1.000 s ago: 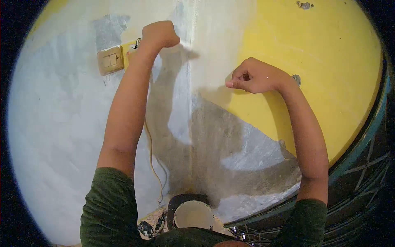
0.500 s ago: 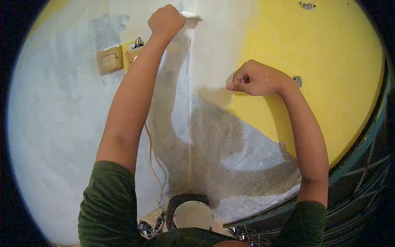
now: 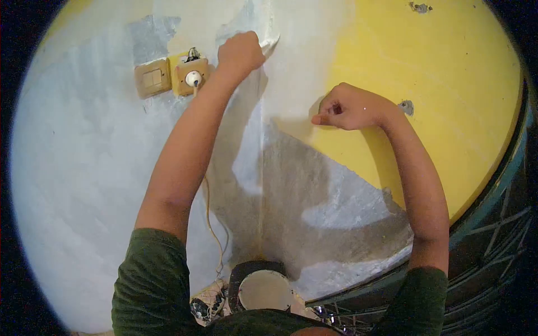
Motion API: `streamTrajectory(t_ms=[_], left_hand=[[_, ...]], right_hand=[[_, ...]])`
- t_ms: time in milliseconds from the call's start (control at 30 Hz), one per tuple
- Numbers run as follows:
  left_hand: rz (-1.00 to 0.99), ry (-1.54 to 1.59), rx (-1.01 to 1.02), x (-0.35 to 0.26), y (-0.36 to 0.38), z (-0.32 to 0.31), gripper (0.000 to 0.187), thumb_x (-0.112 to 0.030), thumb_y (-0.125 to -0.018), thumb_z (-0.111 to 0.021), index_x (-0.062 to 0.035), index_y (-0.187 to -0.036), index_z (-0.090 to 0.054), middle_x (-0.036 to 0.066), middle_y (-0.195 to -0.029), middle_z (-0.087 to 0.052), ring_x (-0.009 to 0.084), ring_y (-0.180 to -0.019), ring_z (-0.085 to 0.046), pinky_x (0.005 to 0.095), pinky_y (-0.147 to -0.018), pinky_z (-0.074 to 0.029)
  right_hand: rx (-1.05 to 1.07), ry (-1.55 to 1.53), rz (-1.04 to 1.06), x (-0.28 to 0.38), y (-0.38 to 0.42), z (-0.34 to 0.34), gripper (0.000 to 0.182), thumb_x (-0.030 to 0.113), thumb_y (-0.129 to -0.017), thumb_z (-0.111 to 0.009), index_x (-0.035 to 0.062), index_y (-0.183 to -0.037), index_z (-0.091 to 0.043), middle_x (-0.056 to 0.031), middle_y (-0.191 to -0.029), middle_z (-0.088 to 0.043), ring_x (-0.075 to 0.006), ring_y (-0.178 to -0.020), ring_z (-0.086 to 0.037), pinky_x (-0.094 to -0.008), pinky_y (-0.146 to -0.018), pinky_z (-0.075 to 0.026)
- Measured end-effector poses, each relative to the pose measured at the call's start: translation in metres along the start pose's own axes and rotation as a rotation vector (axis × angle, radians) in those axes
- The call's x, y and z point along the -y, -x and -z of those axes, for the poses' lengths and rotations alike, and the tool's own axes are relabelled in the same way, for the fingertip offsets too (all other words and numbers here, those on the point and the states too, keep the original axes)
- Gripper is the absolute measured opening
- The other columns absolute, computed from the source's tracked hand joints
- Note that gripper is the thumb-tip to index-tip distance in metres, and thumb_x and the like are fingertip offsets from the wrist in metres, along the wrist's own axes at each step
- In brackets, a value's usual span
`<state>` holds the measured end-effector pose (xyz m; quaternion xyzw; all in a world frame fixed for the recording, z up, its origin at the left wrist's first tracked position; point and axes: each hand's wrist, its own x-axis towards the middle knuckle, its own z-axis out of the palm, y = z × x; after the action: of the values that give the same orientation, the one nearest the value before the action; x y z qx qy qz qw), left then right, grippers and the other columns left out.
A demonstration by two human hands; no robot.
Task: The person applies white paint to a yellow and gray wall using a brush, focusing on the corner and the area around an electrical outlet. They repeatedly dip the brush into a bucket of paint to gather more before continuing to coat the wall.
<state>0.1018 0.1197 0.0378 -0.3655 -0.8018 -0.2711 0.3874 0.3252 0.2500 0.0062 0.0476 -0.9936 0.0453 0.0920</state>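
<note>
White-tipped tool (image 3: 270, 42) clenched in left hand (image 3: 241, 55), nearby forearm (image 3: 185, 145) could knock the plug (image 3: 193, 78); right hand (image 3: 352, 107) half-curled, seemingly empty.

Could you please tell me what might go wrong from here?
The left forearm passes close to the socket with its white plug, so an arm movement might knock the plug. The cord hangs below that arm and could get snagged. Loose-looking wires stick out above the socket; a slip of the left hand and its white-tipped tool might catch them.
</note>
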Motion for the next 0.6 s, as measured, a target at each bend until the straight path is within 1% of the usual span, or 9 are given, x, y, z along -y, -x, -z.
streamTrajectory(t_ms=[100,200,233,333,367,400,433,533,600], left_hand=[[-0.043,-0.131,0.289,0.001,0.043,-0.001,0.023,-0.015,-0.072,-0.061,-0.0047,-0.091,-0.070,0.018,-0.094,-0.068,0.0351,-0.091,-0.066,0.0452,-0.075,-0.053],[-0.210,-0.059,0.517,0.015,0.117,-0.043,0.021,-0.012,-0.071,-0.059,-0.0044,-0.087,-0.071,0.019,-0.089,-0.069,0.0358,-0.085,-0.068,0.0447,-0.073,-0.055],[-0.145,0.061,0.557,0.017,0.152,-0.057,0.020,-0.013,-0.072,-0.060,-0.0018,-0.085,-0.070,0.020,-0.089,-0.068,0.0373,-0.085,-0.067,0.0454,-0.075,-0.054],[0.000,0.266,0.757,0.023,0.269,-0.062,0.022,-0.016,-0.074,-0.060,0.0021,-0.082,-0.068,0.024,-0.083,-0.066,0.0388,-0.078,-0.066,0.0481,-0.071,-0.052],[-0.121,0.254,0.772,0.042,0.327,-0.129,0.025,-0.021,-0.076,-0.058,0.0012,-0.081,-0.068,0.024,-0.082,-0.066,0.0392,-0.077,-0.065,0.0484,-0.070,-0.052],[-0.183,0.307,0.794,0.051,0.358,-0.101,0.029,-0.025,-0.078,-0.056,0.0014,-0.080,-0.068,0.025,-0.081,-0.065,0.0403,-0.076,-0.065,0.0484,-0.070,-0.051],[-0.094,0.386,0.931,0.057,0.389,-0.095,0.030,-0.026,-0.079,-0.056,0.0019,-0.081,-0.068,0.025,-0.081,-0.065,0.0405,-0.076,-0.065,0.0482,-0.070,-0.051],[0.257,0.750,1.223,0.070,0.457,-0.064,0.033,-0.031,-0.082,-0.060,0.0017,-0.079,-0.066,0.020,-0.077,-0.067,0.0330,-0.067,-0.063,0.0446,-0.064,-0.048],[0.331,0.657,1.175,0.081,0.514,-0.082,0.031,-0.029,-0.080,-0.061,0.0011,-0.085,-0.067,0.019,-0.076,-0.066,0.0341,-0.070,-0.064,0.0450,-0.067,-0.049]], right_hand=[[0.038,0.029,-0.059,0.017,0.004,0.002,0.041,0.026,-0.088,-0.063,0.0013,-0.060,-0.047,-0.0007,-0.051,-0.038,-0.0081,-0.051,-0.035,-0.0291,-0.048,-0.033],[0.031,0.007,-0.105,0.038,0.022,-0.005,0.033,0.025,-0.087,-0.065,0.0004,-0.066,-0.057,-0.0036,-0.054,-0.048,-0.0096,-0.052,-0.042,-0.0297,-0.051,-0.037],[0.040,0.011,-0.096,0.047,0.028,-0.013,0.033,0.025,-0.087,-0.065,0.0004,-0.066,-0.057,-0.0036,-0.054,-0.048,-0.0096,-0.052,-0.042,-0.0297,-0.051,-0.037],[-0.121,-0.103,-0.227,0.083,0.065,-0.066,0.031,0.037,-0.083,-0.066,0.0069,-0.076,-0.069,-0.0142,-0.059,-0.058,-0.0229,-0.051,-0.054,-0.0365,-0.051,-0.043],[-0.133,-0.115,-0.238,0.100,0.078,-0.087,0.029,0.038,-0.083,-0.066,0.0090,-0.082,-0.071,-0.0161,-0.064,-0.062,-0.0266,-0.054,-0.058,-0.0376,-0.053,-0.045],[-0.095,-0.128,-0.277,0.122,0.089,-0.108,0.020,0.027,-0.082,-0.066,0.0075,-0.084,-0.070,-0.0141,-0.067,-0.064,-0.0230,-0.057,-0.060,-0.0350,-0.055,-0.046],[-0.053,-0.143,-0.316,0.145,0.099,-0.129,0.012,0.016,-0.081,-0.067,0.0059,-0.086,-0.069,-0.0122,-0.070,-0.066,-0.0193,-0.060,-0.062,-0.0324,-0.056,-0.047],[-0.022,-0.422,-0.238,0.162,0.121,-0.245,0.019,0.023,-0.085,-0.063,0.0071,-0.091,-0.070,-0.0127,-0.072,-0.067,-0.0209,-0.063,-0.065,-0.0339,-0.059,-0.050],[0.067,-0.598,-0.375,0.169,0.132,-0.337,0.027,0.029,-0.089,-0.059,0.0049,-0.095,-0.069,-0.0124,-0.075,-0.068,-0.0194,-0.064,-0.065,-0.0351,-0.060,-0.050]])
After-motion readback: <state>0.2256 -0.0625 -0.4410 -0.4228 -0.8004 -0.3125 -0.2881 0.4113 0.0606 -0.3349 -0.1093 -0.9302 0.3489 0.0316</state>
